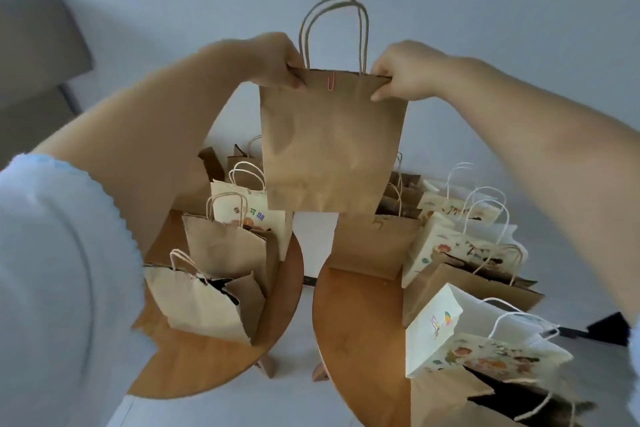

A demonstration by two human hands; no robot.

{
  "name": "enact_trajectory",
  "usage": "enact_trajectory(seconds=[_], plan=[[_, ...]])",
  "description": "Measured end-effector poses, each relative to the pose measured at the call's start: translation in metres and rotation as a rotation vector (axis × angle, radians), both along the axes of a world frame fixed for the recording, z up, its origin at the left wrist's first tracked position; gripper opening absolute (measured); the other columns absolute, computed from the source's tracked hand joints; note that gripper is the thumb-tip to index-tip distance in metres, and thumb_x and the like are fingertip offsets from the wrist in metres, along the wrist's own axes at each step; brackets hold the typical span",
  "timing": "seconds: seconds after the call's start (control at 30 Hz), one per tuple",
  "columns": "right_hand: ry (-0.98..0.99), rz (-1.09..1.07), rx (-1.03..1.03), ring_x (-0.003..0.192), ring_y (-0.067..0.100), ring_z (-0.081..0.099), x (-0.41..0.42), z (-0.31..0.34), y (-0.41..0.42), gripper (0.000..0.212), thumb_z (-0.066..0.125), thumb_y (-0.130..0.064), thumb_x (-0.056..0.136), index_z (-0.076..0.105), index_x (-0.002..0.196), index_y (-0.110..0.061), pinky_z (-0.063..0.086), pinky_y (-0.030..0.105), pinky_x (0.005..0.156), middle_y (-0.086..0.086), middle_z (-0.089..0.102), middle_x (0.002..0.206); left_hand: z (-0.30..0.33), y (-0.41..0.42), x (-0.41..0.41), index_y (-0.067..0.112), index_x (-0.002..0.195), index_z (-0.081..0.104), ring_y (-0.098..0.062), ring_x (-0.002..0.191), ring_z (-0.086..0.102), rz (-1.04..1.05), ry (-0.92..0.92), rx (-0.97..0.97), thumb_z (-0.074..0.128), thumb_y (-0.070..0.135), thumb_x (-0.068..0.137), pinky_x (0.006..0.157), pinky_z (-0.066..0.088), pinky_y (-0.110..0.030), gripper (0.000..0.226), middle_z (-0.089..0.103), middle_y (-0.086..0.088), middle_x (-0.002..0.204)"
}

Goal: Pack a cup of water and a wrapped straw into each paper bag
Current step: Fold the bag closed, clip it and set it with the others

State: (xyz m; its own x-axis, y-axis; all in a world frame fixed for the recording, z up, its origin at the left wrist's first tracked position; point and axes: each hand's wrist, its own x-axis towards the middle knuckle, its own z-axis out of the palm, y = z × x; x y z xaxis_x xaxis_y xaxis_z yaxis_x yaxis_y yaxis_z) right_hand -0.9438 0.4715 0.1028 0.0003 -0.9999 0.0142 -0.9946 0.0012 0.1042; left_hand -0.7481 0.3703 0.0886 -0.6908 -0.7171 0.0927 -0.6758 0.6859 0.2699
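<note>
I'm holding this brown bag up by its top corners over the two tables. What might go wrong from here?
1. The brown bag hangs only from pinches of the left hand and right hand at its rim; the paper may tear or slip.
2. The paper clip seems to close only part of the rim.
3. Open bags crowd the right table; setting down there may topple some.

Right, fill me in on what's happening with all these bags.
A person is holding up a brown paper bag in the air, the left hand and the right hand each pinching a top corner. A pink paper clip sits on its top edge, which looks closed. Below, more brown and white printed bags stand on the left round table and the right round table. No cup or straw is visible, so what's inside can't be told.
</note>
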Motion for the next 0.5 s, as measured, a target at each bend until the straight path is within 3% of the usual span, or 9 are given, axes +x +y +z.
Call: enact_trajectory(seconds=[0.17,0.3,0.43,0.5], plan=[[0.033,0.097,-0.179,0.08,0.031,0.052,0.086,0.042,-0.037,0.022,0.061,-0.02,0.091,0.062,0.091,0.001,0.036,0.034,0.067,0.016,0.057,0.084,0.04,-0.015,0.1,0.009,0.119,0.065,-0.031,0.108,0.055,0.14,0.151,-0.134,0.062,0.023,0.091,0.089,0.041,-0.034,0.031,0.063,-0.014,0.114],[-0.005,0.19,-0.245,0.077,0.027,0.049,0.178,0.046,-0.073,0.02,0.059,-0.019,0.091,0.062,0.091,0.001,0.034,0.034,0.067,0.013,0.054,0.081,0.043,-0.034,0.201,0.008,0.119,0.066,-0.031,0.109,0.056,0.224,0.169,-0.18,0.06,0.019,0.092,0.093,0.042,-0.036,0.03,0.063,-0.015,0.115],[-0.067,0.274,-0.227,0.078,0.027,0.049,0.272,0.022,-0.115,0.019,0.06,-0.019,0.091,0.06,0.086,-0.001,0.033,0.032,0.067,0.009,0.053,0.077,0.026,-0.053,0.301,0.003,0.111,0.068,-0.029,0.096,0.055,0.296,0.124,-0.173,0.058,0.015,0.091,0.084,0.041,-0.032,0.025,0.064,-0.018,0.106],[-0.115,0.297,-0.18,0.077,0.025,0.049,0.313,0.0,-0.133,0.017,0.06,-0.018,0.091,0.056,0.079,-0.007,0.032,0.03,0.066,0.005,0.049,0.071,0.01,-0.062,0.344,-0.003,0.098,0.068,-0.027,0.081,0.05,0.342,0.084,-0.149,0.057,0.012,0.089,0.073,0.038,-0.03,0.021,0.059,-0.019,0.088]])
